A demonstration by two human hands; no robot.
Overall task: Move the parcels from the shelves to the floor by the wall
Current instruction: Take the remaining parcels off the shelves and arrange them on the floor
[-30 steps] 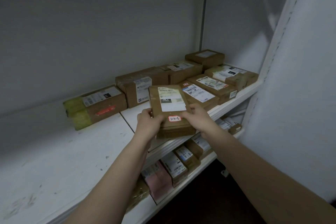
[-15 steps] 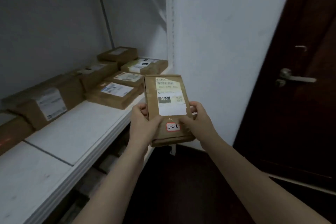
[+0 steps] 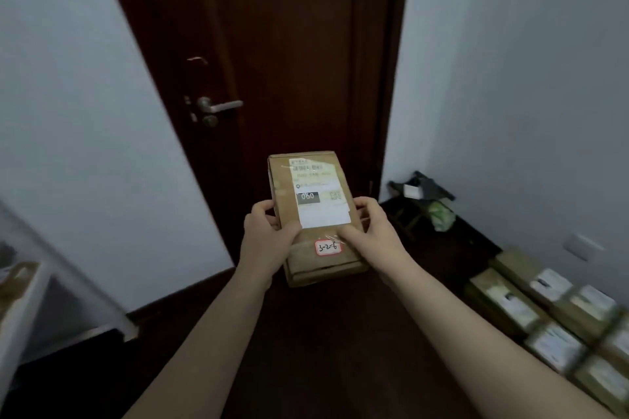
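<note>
Parcel (image 3: 315,180) swung doorward, gripped between left hand (image 3: 269,238) and right hand (image 3: 371,231).

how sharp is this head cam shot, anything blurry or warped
Head view: dim light; the held parcel is fairly sharp, its 060 readable; the floor parcels lower right and the shelf lower left are blurred; the door edges lean and bow from wide-angle distortion.

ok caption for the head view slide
Left hand and right hand hold a labelled parcel before a door, floor parcels along the wall.
</note>
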